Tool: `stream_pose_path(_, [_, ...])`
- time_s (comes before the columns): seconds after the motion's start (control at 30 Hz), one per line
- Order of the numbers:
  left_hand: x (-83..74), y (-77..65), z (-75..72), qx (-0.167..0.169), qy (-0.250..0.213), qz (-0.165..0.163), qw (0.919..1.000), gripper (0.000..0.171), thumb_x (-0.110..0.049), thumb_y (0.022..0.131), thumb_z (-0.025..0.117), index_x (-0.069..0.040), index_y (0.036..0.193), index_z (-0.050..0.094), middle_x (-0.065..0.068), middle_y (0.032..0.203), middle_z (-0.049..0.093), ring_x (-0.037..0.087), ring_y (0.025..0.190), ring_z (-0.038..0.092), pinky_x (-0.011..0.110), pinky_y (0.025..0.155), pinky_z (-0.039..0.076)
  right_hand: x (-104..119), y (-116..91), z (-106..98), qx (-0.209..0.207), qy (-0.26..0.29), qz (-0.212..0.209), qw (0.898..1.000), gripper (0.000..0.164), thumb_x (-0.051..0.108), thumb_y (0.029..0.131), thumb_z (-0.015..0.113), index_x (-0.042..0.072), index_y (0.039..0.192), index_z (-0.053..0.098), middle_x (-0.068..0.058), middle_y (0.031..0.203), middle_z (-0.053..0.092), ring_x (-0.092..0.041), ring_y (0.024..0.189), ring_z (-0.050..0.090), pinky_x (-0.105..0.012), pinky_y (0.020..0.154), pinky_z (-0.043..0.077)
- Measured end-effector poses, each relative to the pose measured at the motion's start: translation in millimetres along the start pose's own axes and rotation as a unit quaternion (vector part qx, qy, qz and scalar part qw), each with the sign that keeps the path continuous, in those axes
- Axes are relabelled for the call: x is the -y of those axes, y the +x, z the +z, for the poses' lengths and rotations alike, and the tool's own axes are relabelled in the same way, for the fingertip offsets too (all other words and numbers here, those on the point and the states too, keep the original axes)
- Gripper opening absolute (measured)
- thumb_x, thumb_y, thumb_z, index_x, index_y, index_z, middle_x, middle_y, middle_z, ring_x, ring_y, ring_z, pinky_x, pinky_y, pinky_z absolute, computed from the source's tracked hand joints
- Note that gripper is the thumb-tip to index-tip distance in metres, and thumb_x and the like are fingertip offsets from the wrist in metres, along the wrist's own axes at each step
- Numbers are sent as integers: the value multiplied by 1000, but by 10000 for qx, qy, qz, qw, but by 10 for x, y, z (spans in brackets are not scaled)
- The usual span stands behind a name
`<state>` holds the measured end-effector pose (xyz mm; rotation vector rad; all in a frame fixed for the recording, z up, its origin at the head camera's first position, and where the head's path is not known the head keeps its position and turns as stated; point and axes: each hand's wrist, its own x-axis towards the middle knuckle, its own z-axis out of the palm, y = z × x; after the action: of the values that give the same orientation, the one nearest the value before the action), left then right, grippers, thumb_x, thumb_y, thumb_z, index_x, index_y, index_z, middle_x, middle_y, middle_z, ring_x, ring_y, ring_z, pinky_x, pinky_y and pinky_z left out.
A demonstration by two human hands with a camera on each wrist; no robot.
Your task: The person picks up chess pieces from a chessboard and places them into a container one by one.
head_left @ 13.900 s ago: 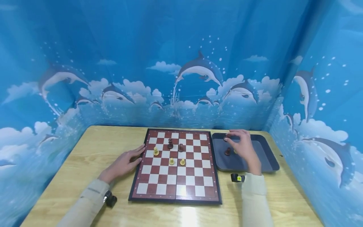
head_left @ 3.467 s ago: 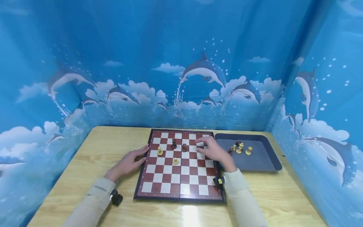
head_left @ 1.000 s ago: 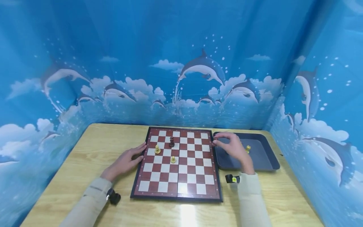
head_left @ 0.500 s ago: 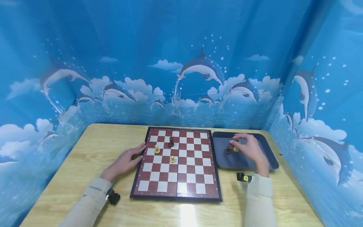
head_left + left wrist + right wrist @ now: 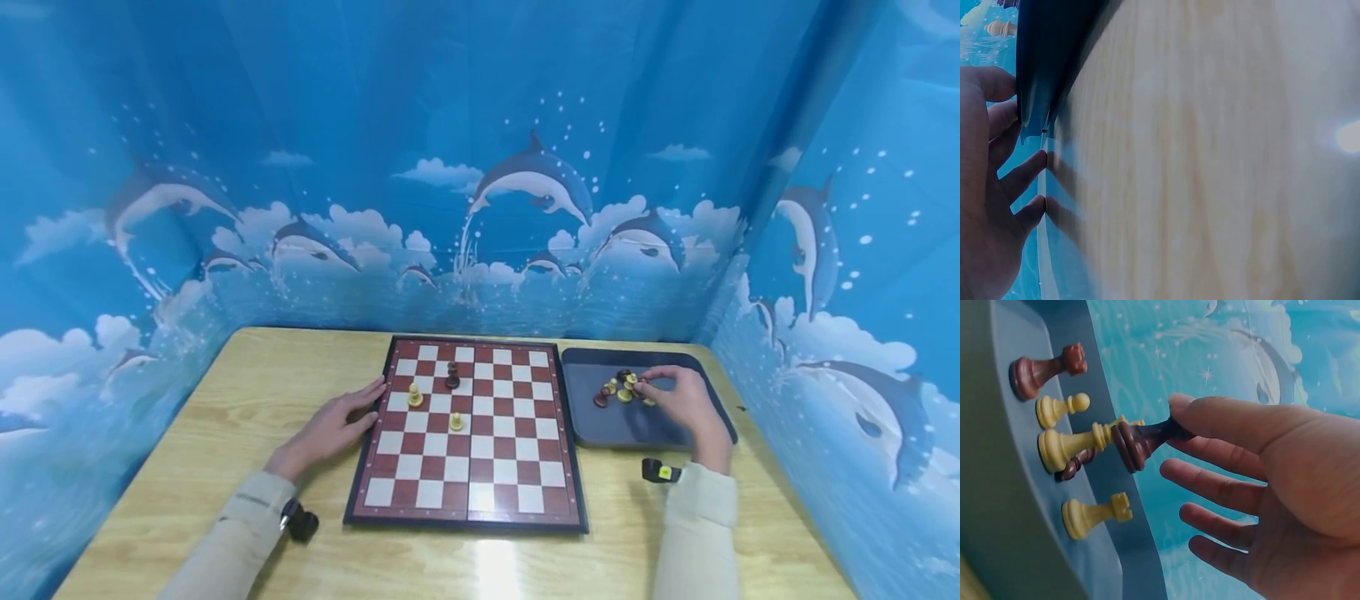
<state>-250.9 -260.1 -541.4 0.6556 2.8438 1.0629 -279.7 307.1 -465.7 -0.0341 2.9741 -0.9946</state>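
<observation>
A blue dolphin-printed curtain [image 5: 480, 167] wraps the back and sides. In front of it is the wooden desk [image 5: 300, 367], bearing the chessboard [image 5: 517, 467] and, just to the board's right, the grey tray [image 5: 600, 433]. Five pieces stood on the board in the earliest frame; three stand there now, since a pale one and a dark one right of the fold have gone.

The left hand [image 5: 330, 429] has stayed at the board's left edge, touching it with loosely extended fingers. The right hand [image 5: 686, 404] has moved from the tray's left side farther in; thumb and forefinger pinch a dark chess piece [image 5: 1138, 447], tilted above the tray floor, while the other fingers spread loosely.

Left on the board are a tall dark piece [image 5: 452, 377], a pale piece [image 5: 415, 397] and a smaller pale pawn [image 5: 456, 422]. In the tray stand a tall pale piece [image 5: 1063, 450], a dark rook [image 5: 1035, 372], a pale rook [image 5: 1088, 519] and a little pawn [image 5: 1057, 409]; another dark piece [image 5: 1072, 465] is partly hidden.
</observation>
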Motion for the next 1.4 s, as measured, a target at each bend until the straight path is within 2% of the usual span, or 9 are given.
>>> stream_pose_path(0.33, [-3, 5, 4, -28, -8, -47, 10000, 55, -23, 105, 56, -8, 155, 40, 11, 165, 30, 42, 148, 34, 61, 119, 29, -152, -2, -2, 153, -59, 136, 9998, 34, 26, 98, 68, -3, 117, 70, -29, 131, 61, -49, 122, 56, -61, 95, 50])
stream_pose_path(0.5, [-7, 6, 5, -82, -10, 36, 10000, 54, -23, 105, 56, -6, 154, 40, 13, 165, 30, 43, 147, 35, 61, 119, 30, -172, -13, 8, 219, -63, 72, 9997, 33, 25, 97, 70, -3, 115, 71, -29, 129, 62, -49, 123, 54, -64, 100, 47])
stream_pose_path(0.67, [-18, -4, 6, -88, -47, 30, 9999, 54, -23, 106, 55, -6, 154, 40, 13, 165, 30, 43, 147, 34, 61, 119, 30, -173, -19, 26, 290, -91, 66, 9995, 30, 23, 96, 70, -3, 112, 73, -28, 125, 65, -48, 121, 56, -62, 98, 48])
stream_pose_path(0.87, [-29, -1, 3, -113, -55, 10, 9999, 53, -23, 106, 55, -6, 154, 40, 13, 165, 30, 44, 147, 34, 62, 118, 30, -182, 0, 36, 382, -142, 138, 9991, 33, 23, 97, 69, -4, 115, 71, -29, 127, 64, -49, 122, 56, -62, 98, 49])
stream_pose_path(1.2, [7, -8, 13, -120, 23, 39, 9999, 54, -27, 105, 56, -8, 154, 41, 12, 165, 31, 45, 146, 36, 63, 118, 31, -175, 5, -11, 123, 250, 64, 9996, 40, 25, 100, 65, 0, 131, 64, -29, 141, 56, -48, 126, 54, -59, 94, 51])
stream_pose_path(1.4, [8, -5, 13, -113, 29, 29, 9999, 54, -26, 106, 55, -7, 154, 41, 12, 165, 30, 44, 146, 36, 62, 118, 31, -105, -17, -25, -29, 541, -111, 9985, 40, 24, 101, 65, 1, 133, 63, -25, 136, 61, -44, 124, 56, -58, 96, 52])
